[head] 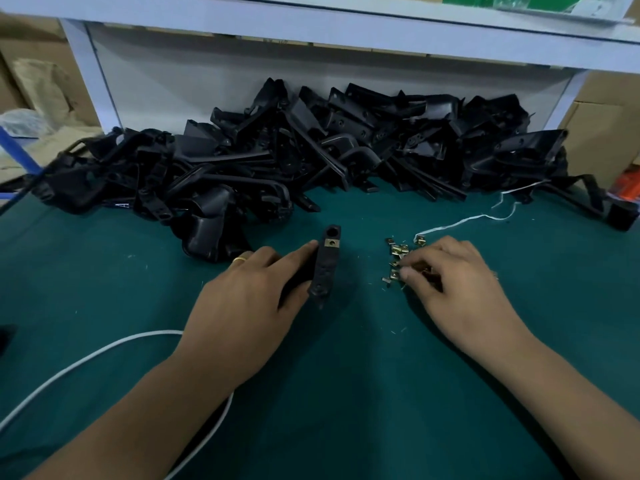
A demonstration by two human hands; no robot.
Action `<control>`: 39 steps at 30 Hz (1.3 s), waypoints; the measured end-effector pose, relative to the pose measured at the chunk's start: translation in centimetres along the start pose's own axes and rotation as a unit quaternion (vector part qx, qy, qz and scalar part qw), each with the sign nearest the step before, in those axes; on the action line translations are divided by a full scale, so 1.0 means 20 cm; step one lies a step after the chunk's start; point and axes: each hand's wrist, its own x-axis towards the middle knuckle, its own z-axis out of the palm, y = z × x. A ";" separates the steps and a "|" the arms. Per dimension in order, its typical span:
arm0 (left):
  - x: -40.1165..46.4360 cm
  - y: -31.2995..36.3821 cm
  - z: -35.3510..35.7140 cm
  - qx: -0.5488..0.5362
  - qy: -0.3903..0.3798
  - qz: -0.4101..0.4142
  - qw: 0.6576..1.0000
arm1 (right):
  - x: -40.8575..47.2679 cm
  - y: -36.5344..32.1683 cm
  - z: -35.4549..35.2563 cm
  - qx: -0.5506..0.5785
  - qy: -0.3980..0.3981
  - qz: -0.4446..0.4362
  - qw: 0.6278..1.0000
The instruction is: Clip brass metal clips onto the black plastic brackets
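Note:
My left hand (256,292) grips a black plastic bracket (327,263) that stands on edge on the green mat, index finger stretched along its side. A brass clip (332,242) sits on the bracket near its top end, below a round hole. My right hand (446,271) rests on a small heap of loose brass clips (398,252), its fingertips curled down into them. Whether a clip is pinched between the fingers is hidden.
A big heap of black brackets (311,157) runs across the back of the green mat (346,393), under a white shelf (346,32). A white cable (86,358) loops at the left front. A thin white string (474,218) lies at the right.

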 end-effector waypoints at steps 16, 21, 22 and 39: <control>0.00 0.00 0.01 0.026 -0.002 0.016 1.000 | 0.01 -0.02 -0.01 0.004 -0.047 0.040 0.998; 0.00 0.00 0.01 0.036 -0.008 0.018 0.999 | 0.01 -0.06 -0.03 0.017 -0.069 0.053 0.996; 0.00 0.00 0.01 0.038 -0.010 0.019 0.999 | 0.01 -0.06 -0.03 0.021 -0.075 0.058 0.995; 0.00 0.07 -0.02 -0.024 0.032 0.036 0.999 | -0.04 -0.23 -0.02 0.680 -0.090 0.187 0.703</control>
